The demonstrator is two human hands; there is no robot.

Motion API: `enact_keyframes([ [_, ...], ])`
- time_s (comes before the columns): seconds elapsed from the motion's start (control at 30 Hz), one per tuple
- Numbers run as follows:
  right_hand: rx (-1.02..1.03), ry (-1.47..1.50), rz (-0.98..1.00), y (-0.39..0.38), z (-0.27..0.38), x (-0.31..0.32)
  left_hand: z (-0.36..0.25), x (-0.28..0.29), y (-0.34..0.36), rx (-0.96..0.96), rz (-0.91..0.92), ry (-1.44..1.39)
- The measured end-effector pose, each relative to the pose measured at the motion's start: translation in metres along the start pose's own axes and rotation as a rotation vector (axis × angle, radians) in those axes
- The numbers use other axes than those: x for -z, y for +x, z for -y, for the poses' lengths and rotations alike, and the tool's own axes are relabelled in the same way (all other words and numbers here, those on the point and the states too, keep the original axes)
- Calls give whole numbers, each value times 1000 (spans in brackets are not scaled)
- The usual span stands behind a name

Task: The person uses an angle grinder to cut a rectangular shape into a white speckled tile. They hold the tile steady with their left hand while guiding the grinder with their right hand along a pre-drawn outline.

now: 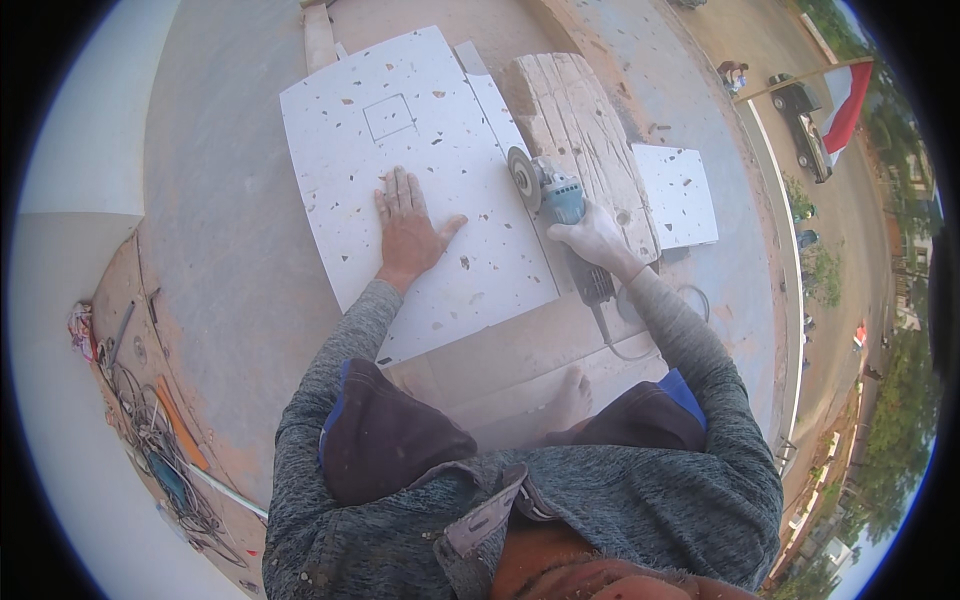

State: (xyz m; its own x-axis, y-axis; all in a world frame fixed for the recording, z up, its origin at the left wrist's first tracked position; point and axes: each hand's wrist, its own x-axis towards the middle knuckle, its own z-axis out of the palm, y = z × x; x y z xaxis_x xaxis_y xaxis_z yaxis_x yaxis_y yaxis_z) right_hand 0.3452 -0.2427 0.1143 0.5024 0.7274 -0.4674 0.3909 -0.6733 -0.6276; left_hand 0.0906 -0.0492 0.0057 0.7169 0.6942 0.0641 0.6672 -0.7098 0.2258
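Note:
My left hand (408,230) lies flat with its fingers stretched out on a large white speckled tile (335,200). My right hand (597,240), pale with dust, is wrapped round the body of a teal angle grinder (564,203). Its round disc (523,178) stands on edge at the tile's right side, close to a straight lengthwise line there. Whether the disc touches the tile I cannot tell. A small rectangle is drawn on the far part of the tile. The grinder's cord (607,325) trails from its rear toward my right forearm.
A scored, dusty slab (575,100) lies right of the tile, with a smaller speckled tile (677,195) beyond it. My bare foot (573,395) is close to the near board (480,365). Tangled cables (175,490) lie at lower left. A low wall edge (785,230) runs along the right.

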Motion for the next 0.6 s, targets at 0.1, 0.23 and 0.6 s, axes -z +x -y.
enact_keyframes([
  [0.1,0,18,-3,4,-5,-1,-1,2,0,8,12,-19],
  [0.23,5,25,-13,6,-6,-3,-2,4,0,11,21,-26],
  [0.6,14,5,-20,17,-1,-2,-3,6,1,21,38,-22],
])
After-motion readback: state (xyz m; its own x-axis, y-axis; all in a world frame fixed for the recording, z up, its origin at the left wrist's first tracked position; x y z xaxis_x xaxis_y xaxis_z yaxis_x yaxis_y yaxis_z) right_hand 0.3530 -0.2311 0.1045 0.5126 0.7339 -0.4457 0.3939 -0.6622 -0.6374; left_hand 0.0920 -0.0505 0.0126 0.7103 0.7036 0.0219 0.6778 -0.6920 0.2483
